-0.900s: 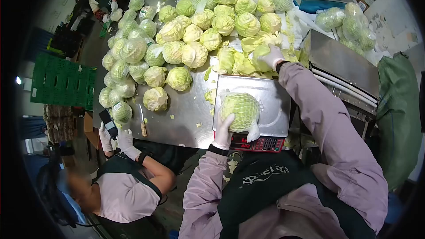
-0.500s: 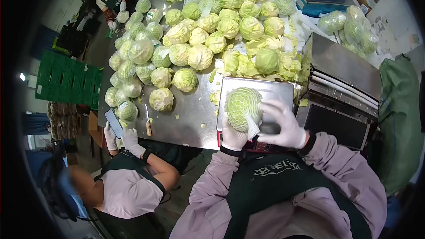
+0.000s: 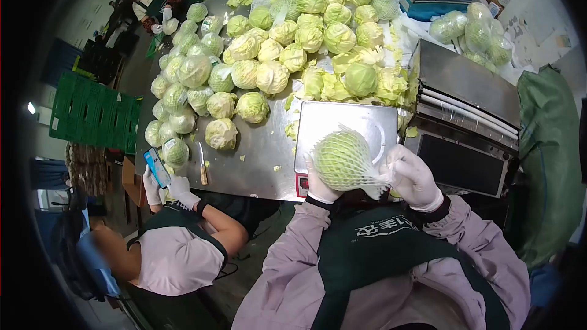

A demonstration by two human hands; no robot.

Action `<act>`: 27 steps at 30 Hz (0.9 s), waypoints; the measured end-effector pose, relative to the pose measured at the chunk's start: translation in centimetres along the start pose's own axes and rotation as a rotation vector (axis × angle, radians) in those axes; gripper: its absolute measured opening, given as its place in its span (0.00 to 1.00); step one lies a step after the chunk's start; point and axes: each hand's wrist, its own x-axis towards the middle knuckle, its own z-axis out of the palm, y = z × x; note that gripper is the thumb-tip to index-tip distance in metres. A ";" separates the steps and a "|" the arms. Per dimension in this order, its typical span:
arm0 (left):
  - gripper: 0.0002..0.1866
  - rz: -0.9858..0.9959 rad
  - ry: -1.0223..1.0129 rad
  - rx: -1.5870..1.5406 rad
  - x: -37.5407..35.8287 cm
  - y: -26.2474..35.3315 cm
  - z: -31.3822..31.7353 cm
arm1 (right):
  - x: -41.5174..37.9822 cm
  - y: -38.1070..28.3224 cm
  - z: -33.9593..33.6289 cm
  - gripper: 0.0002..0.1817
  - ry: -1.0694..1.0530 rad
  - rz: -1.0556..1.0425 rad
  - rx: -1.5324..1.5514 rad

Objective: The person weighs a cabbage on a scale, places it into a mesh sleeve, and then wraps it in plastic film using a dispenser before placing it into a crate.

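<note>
A green cabbage (image 3: 342, 160) in a white foam net sits in front of me, above the near part of a steel weighing scale (image 3: 354, 116). My left hand (image 3: 322, 184), in a white glove, cups it from the left and below. The gathered tail of the foam net (image 3: 379, 176) stretches to the right of the cabbage. My right hand (image 3: 413, 178), also gloved, is closed on that tail with its fingers pinched together. The scale's red front (image 3: 301, 184) shows partly below the cabbage.
Bare cabbages (image 3: 272, 76) and wrapped cabbages (image 3: 194, 70) crowd the steel table (image 3: 263, 153). A knife (image 3: 203, 168) lies at left. A wrapping machine (image 3: 468, 104) stands on the right. A co-worker (image 3: 174, 250) at left holds a phone (image 3: 157, 168). Green crates (image 3: 92, 110) are stacked beyond.
The cabbage has turned so that its net tail points right instead of down. My right hand, open beside it before, has closed on the tail and drawn it out.
</note>
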 end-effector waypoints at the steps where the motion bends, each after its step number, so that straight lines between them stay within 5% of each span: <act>1: 0.50 -0.030 0.005 0.007 -0.2 -0.5 0.1 | -0.1 -0.5 1.1 0.10 0.083 0.008 0.011; 6: 0.49 -0.105 -0.071 -0.125 -0.5 -2.8 0.3 | -1.7 -1.7 2.7 0.14 -0.270 -0.006 0.002; 10: 0.47 -0.283 0.021 -0.481 1.7 -3.5 -3.8 | -6.4 -6.6 0.6 0.09 -0.474 0.706 -0.260; 11: 0.47 -0.069 0.026 -0.254 0.6 -2.8 -2.8 | -6.6 -6.8 1.1 0.06 -0.517 0.581 -0.315; 12: 0.47 -0.065 0.016 -0.330 1.4 -1.3 -3.1 | -7.5 -7.7 -0.6 0.05 -0.420 0.789 -0.535; 14: 0.48 -0.013 -0.092 -0.333 2.9 1.6 -4.4 | -9.9 -6.7 -5.7 0.06 -0.139 0.690 -0.223; 18: 0.48 0.092 -0.225 -0.142 5.7 9.4 -5.8 | -18.6 -0.9 -18.8 0.11 0.237 0.887 -0.370; 20: 0.50 0.146 -0.290 -0.082 6.1 12.5 -5.0 | -24.6 -0.3 -23.5 0.16 -0.946 0.569 -1.952; 21: 0.51 0.171 -0.308 -0.073 6.1 13.4 -4.5 | -25.6 0.6 -24.2 0.16 -0.963 0.563 -1.961; 27: 0.53 0.219 -0.236 0.034 4.0 13.6 -0.4 | -31.1 5.5 -26.1 0.21 -0.180 0.756 -1.587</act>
